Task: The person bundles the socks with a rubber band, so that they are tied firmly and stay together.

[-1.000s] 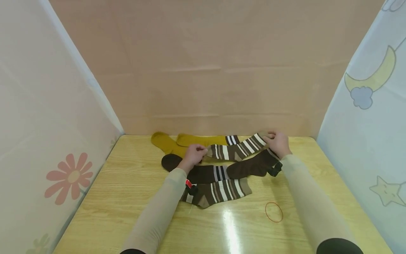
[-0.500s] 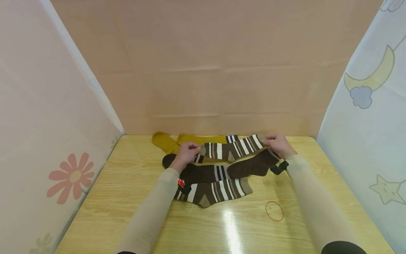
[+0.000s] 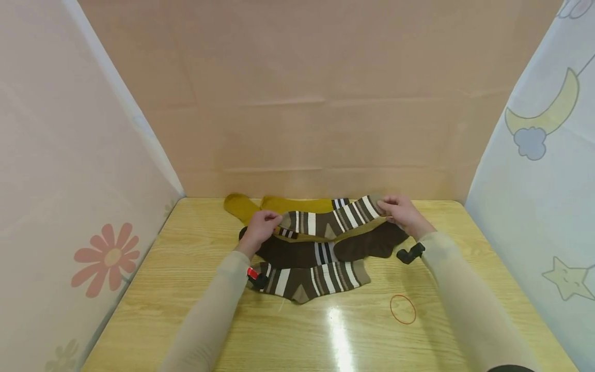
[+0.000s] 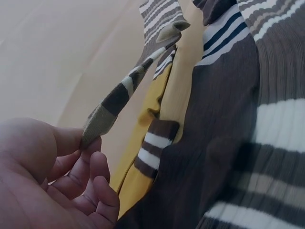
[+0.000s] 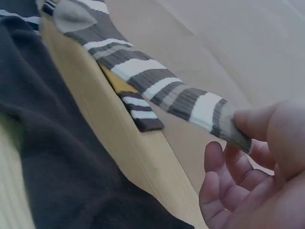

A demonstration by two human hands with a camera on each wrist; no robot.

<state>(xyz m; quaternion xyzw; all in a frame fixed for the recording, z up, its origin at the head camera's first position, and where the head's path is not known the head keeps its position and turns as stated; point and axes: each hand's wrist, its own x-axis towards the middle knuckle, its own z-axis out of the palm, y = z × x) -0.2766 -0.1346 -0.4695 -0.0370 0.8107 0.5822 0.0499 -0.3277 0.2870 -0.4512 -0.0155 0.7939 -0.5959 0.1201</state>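
Note:
Between both hands a brown, white and tan striped sock (image 3: 321, 223) is stretched out, lifted above the other socks. My left hand (image 3: 263, 227) pinches its tan toe between thumb and fingers, as the left wrist view shows. The tan cuff is pinched by my right hand (image 3: 403, 213); its other fingers curl loosely in the right wrist view. Below the held sock lie two dark brown socks, one on the left (image 3: 293, 252) with a striped cuff and one on the right (image 3: 369, 243). A matching striped sock (image 3: 321, 281) lies nearest the front.
Mustard socks (image 3: 297, 205) with striped cuffs lie along the table's back edge, partly covered by the held sock. A thin red rubber band (image 3: 403, 309) lies at the front right of the wooden table (image 3: 186, 305). Patterned cloth walls stand on both sides.
My left hand has moved left with the sock's toe, and the striped sock has shifted left with it. The right hand still holds the cuff, moved slightly left.

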